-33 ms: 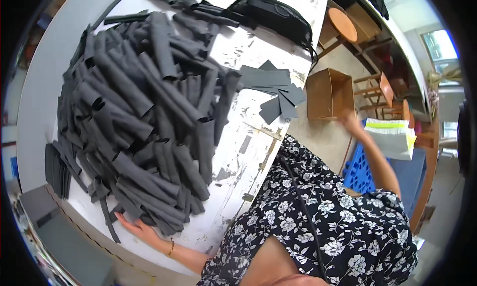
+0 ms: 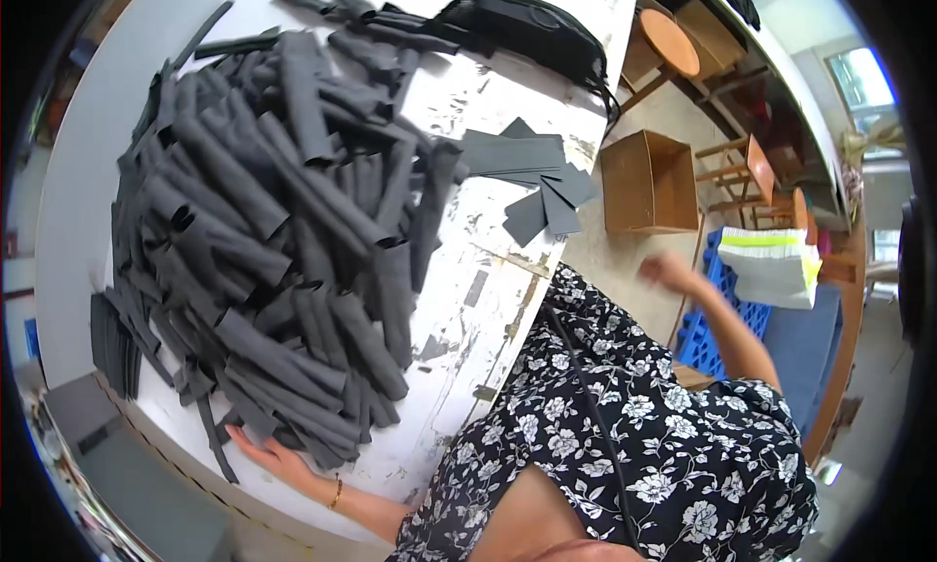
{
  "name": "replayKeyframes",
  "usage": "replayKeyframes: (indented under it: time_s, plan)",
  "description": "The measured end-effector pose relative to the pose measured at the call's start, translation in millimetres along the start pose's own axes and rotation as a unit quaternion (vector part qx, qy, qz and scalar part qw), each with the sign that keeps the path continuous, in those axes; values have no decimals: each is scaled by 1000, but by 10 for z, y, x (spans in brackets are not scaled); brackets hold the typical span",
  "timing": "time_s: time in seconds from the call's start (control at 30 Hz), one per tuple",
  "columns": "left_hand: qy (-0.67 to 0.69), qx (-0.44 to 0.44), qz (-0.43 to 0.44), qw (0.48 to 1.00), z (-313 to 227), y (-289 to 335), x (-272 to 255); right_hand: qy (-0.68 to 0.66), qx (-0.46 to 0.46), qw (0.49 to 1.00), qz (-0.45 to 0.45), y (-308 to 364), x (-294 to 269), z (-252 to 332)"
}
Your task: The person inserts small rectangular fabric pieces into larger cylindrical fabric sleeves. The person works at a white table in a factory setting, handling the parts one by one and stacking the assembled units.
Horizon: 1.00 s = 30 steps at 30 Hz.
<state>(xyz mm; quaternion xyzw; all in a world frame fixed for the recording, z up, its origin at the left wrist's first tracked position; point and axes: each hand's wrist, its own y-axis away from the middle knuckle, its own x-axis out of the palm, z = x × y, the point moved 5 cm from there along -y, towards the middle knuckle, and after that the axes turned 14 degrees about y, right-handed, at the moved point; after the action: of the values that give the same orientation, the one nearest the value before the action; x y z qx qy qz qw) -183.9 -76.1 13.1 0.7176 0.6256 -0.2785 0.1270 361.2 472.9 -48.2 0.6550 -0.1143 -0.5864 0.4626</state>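
A large heap of dark grey rolled fabric pieces (image 2: 293, 230) covers much of the white table (image 2: 439, 367). My left hand (image 2: 268, 457) lies at the heap's near left edge, fingers stretched out along the lowest pieces and holding nothing that I can see. Away from the table, on the right side, my right hand (image 2: 667, 271) is in the air beside a blue plastic crate (image 2: 698, 342). Its fingers are too blurred to read, and no object shows in it. Several flat grey pieces (image 2: 527, 166) lie fanned out at the table's right edge.
A black mesh bag (image 2: 527, 35) sits at the table's far edge. On the floor to the right stand an open cardboard box (image 2: 630, 183), a wooden stool (image 2: 669, 42) and a chair (image 2: 756, 171). White stacked sheets (image 2: 771, 269) rest by the crate. A dark grey stack (image 2: 114, 342) stands left of the heap.
My right hand has come down and a little to the left, from near the cardboard box toward the table side. My left hand stays at the heap's edge.
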Motion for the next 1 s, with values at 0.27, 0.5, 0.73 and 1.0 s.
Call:
replayKeyframes:
  time_s: [0.27, 0.5, 0.73, 1.0]
  plan:
    - [1, -38, 31, 999, 21, -254, -178, -241, -341, 895, 155, 691, 664, 2150]
    - [-72, 41, -156, 984, 291, -540, -434, -537, -466, 697, -91, 949, -400, 1752]
    - [-120, 246, -151, 950, 93, -243, -276, -693, -526, 218, -442, 1604, -1603, 916]
    - [-120, 161, -167, 965, -1157, 1549, 553, -600, -559, 28, -572, 2015, -2765, 651]
